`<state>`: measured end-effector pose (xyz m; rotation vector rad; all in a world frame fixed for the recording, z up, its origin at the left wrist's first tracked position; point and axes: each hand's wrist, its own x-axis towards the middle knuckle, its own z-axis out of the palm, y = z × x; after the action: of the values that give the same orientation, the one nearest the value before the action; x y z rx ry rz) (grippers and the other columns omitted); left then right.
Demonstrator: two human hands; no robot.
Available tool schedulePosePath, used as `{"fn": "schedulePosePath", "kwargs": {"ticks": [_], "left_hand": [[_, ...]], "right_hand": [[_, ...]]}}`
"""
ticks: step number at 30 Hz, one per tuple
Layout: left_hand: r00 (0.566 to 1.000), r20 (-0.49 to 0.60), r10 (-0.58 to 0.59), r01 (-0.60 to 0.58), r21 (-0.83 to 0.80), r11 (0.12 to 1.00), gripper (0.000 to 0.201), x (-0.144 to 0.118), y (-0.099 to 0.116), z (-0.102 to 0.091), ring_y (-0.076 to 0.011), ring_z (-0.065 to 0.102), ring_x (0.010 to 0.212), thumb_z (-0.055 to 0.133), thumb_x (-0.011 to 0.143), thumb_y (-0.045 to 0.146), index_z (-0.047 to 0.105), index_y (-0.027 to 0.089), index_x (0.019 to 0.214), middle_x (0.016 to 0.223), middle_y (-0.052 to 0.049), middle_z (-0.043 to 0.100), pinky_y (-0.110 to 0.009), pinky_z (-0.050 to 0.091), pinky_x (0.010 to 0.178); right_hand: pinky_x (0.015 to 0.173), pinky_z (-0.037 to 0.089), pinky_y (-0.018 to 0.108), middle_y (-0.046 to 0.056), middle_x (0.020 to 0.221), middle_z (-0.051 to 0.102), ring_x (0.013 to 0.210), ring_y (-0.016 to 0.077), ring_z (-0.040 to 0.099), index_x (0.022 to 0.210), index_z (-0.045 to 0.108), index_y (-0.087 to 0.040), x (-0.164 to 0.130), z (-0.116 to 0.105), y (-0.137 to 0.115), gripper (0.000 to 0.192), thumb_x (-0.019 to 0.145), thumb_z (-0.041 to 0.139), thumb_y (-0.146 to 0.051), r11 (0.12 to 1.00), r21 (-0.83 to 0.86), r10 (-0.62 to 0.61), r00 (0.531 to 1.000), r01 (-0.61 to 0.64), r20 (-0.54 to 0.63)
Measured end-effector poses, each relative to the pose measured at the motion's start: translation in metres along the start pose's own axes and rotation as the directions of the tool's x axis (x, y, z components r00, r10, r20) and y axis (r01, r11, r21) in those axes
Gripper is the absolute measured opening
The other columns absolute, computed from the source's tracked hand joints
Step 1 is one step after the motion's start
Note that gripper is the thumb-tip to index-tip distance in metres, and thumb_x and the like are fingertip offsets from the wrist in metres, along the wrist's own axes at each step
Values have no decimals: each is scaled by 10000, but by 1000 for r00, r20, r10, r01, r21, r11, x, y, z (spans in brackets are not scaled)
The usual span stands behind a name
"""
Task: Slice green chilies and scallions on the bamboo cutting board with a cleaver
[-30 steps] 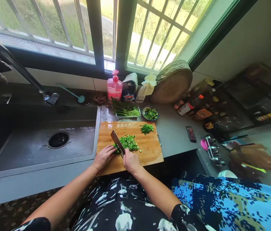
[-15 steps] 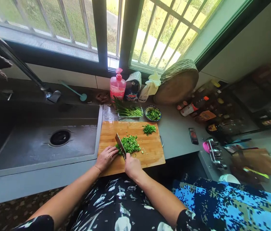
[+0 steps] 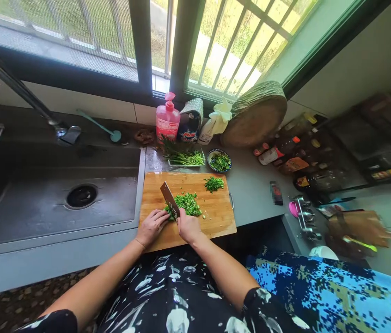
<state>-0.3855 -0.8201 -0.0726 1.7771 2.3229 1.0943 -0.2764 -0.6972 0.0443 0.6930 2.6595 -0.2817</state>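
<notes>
A wooden cutting board [image 3: 216, 217] lies on the grey counter beside the sink. My right hand [image 3: 188, 227] grips a cleaver [image 3: 169, 200] with its blade tilted up over a pile of chopped green vegetable [image 3: 187, 204]. My left hand [image 3: 152, 226] rests on the board just left of the blade, fingertips on the uncut green piece. A smaller heap of chopped greens [image 3: 213, 183] sits at the board's far right.
A steel sink [image 3: 43, 208] with a tap [image 3: 64, 134] lies to the left. Behind the board are a tray of green stalks [image 3: 185, 158], a small bowl of greens [image 3: 219, 161], a pink soap bottle [image 3: 167, 120] and a round wooden block [image 3: 255, 118]. Bottles and a rack crowd the right.
The cleaver went down into the greens and has come back up. My left hand has stayed beside the blade. The view shifted slightly.
</notes>
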Motion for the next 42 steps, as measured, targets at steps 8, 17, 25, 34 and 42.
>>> {"fn": "schedulePosePath", "kwargs": {"ticks": [8,17,25,34,42], "left_hand": [[1000,-1,12,-12,-2,1000,240,2,1,-3,-194,575,935,455,872,277,654,208,987,1001,-65,666,-374,479,879],[1000,-10,25,-25,25,999,242,1,-1,0,-193,583,927,458,869,259,657,201,995,1002,-61,669,-379,465,901],[997,-76,34,-33,8,999,224,3,2,-3,-188,602,884,477,864,274,670,205,955,966,-59,681,-376,495,862],[997,-62,38,-37,16,999,228,1,-1,0,-184,603,917,490,862,284,664,204,986,993,-59,678,-380,486,892],[997,-55,48,-47,9,999,228,-1,-5,4,-185,604,916,479,867,284,664,209,977,994,-60,677,-391,475,899]], "right_hand": [[611,507,310,131,788,679,685,237,657,1430,97,-120,-24,-10,-8,752,768,454,-109,991,-113,-59,996,68,73],[639,517,285,127,832,676,709,203,658,1437,79,-128,5,9,-16,693,818,391,-120,992,-106,-64,998,65,10],[621,511,303,108,771,685,676,226,657,1436,73,-148,-16,-3,-2,747,801,466,-176,989,-128,-64,996,71,62],[633,498,274,99,782,686,692,209,659,1437,14,-129,-1,6,-4,712,846,407,-190,999,-45,-26,1000,26,-4],[617,494,277,104,786,685,686,217,655,1435,69,-121,-14,9,-5,725,816,440,-191,999,-34,-32,999,33,29]]}}
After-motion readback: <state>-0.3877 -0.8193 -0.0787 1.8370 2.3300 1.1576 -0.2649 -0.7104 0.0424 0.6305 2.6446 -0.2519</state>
